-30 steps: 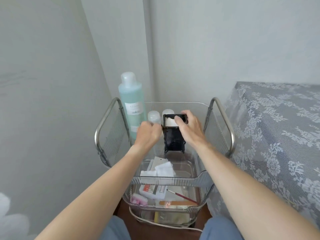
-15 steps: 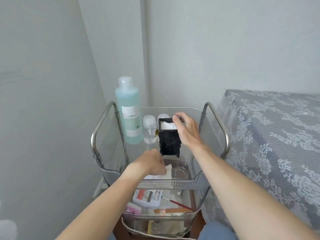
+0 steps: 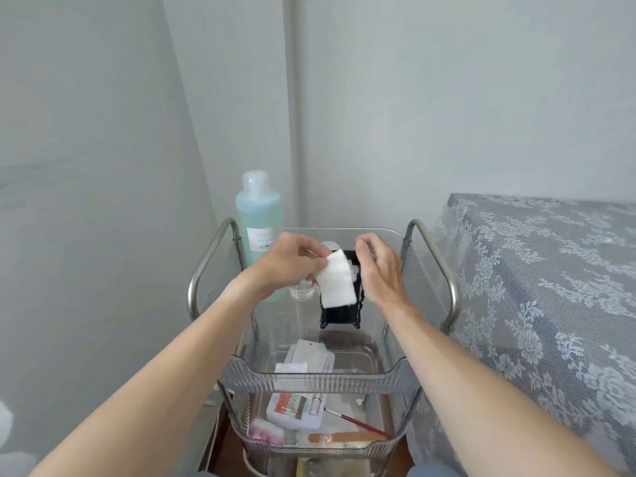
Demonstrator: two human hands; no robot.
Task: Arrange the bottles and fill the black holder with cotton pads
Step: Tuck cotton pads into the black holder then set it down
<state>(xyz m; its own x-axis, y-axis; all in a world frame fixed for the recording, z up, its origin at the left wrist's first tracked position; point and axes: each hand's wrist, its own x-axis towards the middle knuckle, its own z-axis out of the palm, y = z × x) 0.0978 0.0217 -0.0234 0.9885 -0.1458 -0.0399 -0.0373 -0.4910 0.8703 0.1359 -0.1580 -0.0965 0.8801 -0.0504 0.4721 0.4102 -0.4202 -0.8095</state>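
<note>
Left hand (image 3: 290,261) up from the near tray floor, now pinching a white cotton pad (image 3: 335,278) in front of the black holder (image 3: 339,313); right hand (image 3: 378,266) off the holder's top, fingers loosely spread just beside it. Turquoise bottle (image 3: 258,222) far left, small clear bottle (image 3: 303,290) possibly touching it. Clear cart tray (image 3: 316,373) between grey walls, lace cloth (image 3: 543,287) right.

Pale grey walls (image 3: 447,98) meeting in a corner, lace-covered furniture (image 3: 550,287) on the right, even soft light
</note>
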